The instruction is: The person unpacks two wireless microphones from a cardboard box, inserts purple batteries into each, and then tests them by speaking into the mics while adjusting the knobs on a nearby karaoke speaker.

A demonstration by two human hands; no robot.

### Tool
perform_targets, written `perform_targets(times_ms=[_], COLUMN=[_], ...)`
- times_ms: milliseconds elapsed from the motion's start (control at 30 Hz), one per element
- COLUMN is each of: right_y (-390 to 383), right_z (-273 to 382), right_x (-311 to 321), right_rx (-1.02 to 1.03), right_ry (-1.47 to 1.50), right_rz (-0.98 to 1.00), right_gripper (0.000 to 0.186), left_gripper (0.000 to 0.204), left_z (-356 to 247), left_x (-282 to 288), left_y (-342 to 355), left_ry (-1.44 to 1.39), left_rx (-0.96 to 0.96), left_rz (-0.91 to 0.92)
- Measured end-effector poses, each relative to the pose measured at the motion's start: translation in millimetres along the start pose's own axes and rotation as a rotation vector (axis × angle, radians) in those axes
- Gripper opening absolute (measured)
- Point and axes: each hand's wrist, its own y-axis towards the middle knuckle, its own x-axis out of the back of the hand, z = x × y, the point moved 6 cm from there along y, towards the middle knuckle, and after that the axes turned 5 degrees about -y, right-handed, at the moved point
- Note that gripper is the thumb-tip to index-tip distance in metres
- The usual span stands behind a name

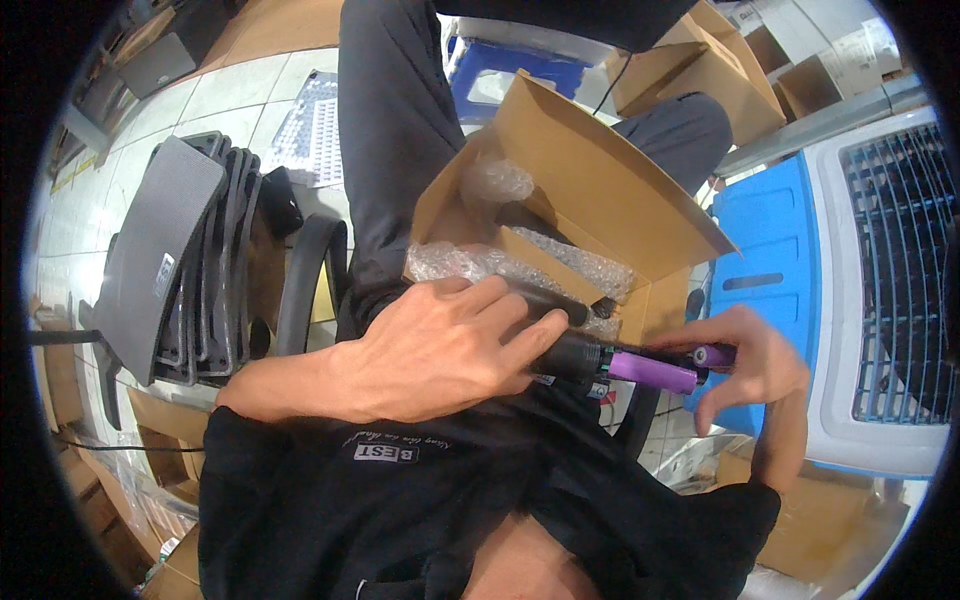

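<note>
My left hand (pixel 450 345) is closed around a black cylindrical device (pixel 572 356), which lies across in front of my body. A purple battery cell (pixel 652 372) sits lengthwise at the right end of this device. My right hand (pixel 765 365) curls around that end, thumb below and fingers above. A second purple battery cell (pixel 718 355) is in its fingers, with the end face turned left. Just beyond my hands an open cardboard box (pixel 625 170) holds bubble-wrapped items (pixel 575 262) and a cardboard divider. My left fingers hide part of the device.
Folded black chairs (pixel 165 260) or similar frames stack at the left. A blue and white air cooler (pixel 830 280) stands close on the right. More cardboard boxes (pixel 690 70) are at the far right. A bubble-wrap sheet (pixel 305 135) lies on the tiled floor.
</note>
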Motion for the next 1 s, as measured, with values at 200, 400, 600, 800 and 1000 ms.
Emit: perform_targets(times_ms=[200,400,600,800,1000], right_y=[1.3,-7.6,0.4,3.0,-22.7], right_z=[-8.1,-4.6,4.5,2.2,7.9], right_x=[-1.7,-8.4,-14.7,-19.3,19.3], right_rx=[-0.052,-0.133,-0.144,-0.172,0.092], right_ry=[0.041,-0.081,-0.296,-0.381,-0.161], right_rz=[-0.051,-0.148,-0.275,-0.288,-0.805], right_gripper=[0.066,0.054,0.036,0.037,0.029], left_gripper=[0.059,0.059,0.052,0.05,0.056], left_z=[0.9,-1.7,-3.5,-0.9,18.8], left_x=[1.8,-2.9,-9.7,-7.2,13.4], left_y=[-1.5,-1.1,-1.6,0.5,3.8], left_ry=[0.008,0.039,0.068,0.161,-0.075], left_rx=[-0.018,-0.042,-0.053,-0.075,0.105], left_rz=[-0.029,-0.032,-0.027,-0.08,-0.141])
